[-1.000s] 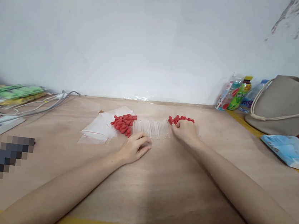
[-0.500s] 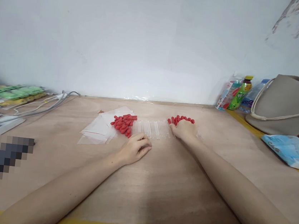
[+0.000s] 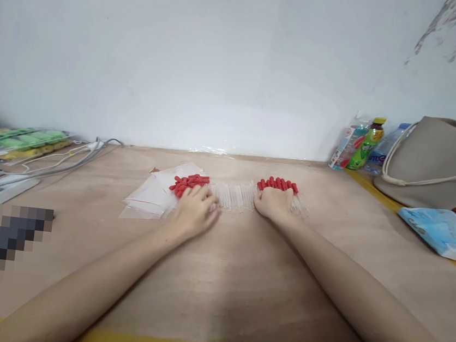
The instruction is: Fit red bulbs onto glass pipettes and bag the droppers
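Observation:
A heap of red rubber bulbs (image 3: 180,186) is partly covered by my left hand (image 3: 195,209), whose fingers are bent over its near edge and slightly apart. No held object shows in that hand. Thin clear glass tubes (image 3: 233,194) lie side by side between my hands. To their right is a row of droppers (image 3: 278,183) with red bulbs at the far end and clear stems toward me. My right hand (image 3: 274,204) rests over these stems with its fingers curled closed. Whatever its fingertips hold is hidden.
Clear plastic bags (image 3: 148,200) lie under and left of the bulbs. Cables (image 3: 85,155) and a power strip (image 3: 7,190) are at the left. Bottles (image 3: 365,145), a grey-beige bag (image 3: 438,162) and a blue packet (image 3: 445,234) stand or lie at the right.
My left hand has moved left and forward from the table before the tubes onto the red bulbs. My right hand has drawn slightly toward me, uncovering more of the dropper row.

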`<action>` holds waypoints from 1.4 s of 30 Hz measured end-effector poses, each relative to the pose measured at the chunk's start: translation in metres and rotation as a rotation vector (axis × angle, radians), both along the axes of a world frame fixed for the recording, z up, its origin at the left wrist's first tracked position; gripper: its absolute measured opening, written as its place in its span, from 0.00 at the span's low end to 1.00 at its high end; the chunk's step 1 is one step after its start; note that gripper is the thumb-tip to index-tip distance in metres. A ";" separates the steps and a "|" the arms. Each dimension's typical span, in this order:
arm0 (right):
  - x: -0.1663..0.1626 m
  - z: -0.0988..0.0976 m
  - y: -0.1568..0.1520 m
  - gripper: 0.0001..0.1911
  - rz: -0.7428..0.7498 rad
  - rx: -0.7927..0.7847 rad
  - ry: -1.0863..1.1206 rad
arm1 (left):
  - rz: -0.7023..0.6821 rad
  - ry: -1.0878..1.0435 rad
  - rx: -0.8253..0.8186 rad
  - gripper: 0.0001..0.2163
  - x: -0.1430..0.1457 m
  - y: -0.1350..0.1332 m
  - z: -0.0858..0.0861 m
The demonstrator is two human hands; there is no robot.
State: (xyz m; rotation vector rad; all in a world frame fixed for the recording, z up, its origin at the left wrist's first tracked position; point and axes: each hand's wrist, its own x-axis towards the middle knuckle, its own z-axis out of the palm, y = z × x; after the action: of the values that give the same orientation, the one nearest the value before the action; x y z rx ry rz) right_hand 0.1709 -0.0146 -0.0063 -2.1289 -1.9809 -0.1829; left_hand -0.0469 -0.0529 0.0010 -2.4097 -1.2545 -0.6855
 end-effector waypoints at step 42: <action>0.026 -0.028 -0.073 0.05 0.623 0.380 0.341 | -0.274 -0.250 -0.297 0.10 0.018 -0.025 -0.023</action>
State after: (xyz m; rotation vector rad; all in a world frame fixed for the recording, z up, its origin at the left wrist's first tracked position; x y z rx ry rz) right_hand 0.1968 -0.0875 -0.0346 -1.1606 -2.0810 -0.0701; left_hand -0.0286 -0.0776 -0.0217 -2.8476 -1.1996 -0.9638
